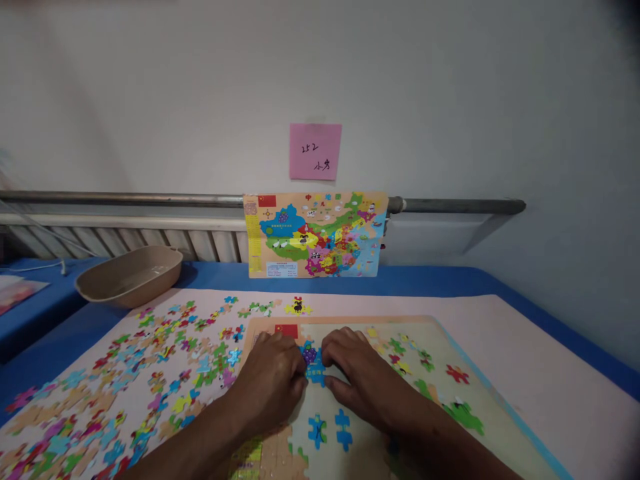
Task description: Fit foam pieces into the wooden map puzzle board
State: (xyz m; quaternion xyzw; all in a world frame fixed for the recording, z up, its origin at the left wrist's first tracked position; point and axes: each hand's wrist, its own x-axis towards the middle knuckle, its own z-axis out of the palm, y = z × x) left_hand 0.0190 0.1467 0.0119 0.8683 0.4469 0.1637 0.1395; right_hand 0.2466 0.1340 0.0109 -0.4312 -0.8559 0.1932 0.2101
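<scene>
A joined cluster of blue puzzle pieces [315,373] with purple grapes lies on the puzzle board [370,413]. My left hand [275,373] grips its left side with curled fingers, covering part of the board's left edge. From the right, my right hand [353,370] holds the cluster's other side between bent fingers and thumb. Nearer to me, a loose blue piece [317,431] with a dark mark lies beside a joined blue pair [343,430]. A red flag section [287,331] shows just beyond my left hand. Joined peach pieces [277,453] line the lower left.
Many loose puzzle pieces [150,380] cover the pink sheet on the left. Several more, including a red piece [457,375] and a green piece [465,417], lie on the board's right. A map picture [317,237] hangs from the pipe [460,206]. A beige basin [131,275] stands back left.
</scene>
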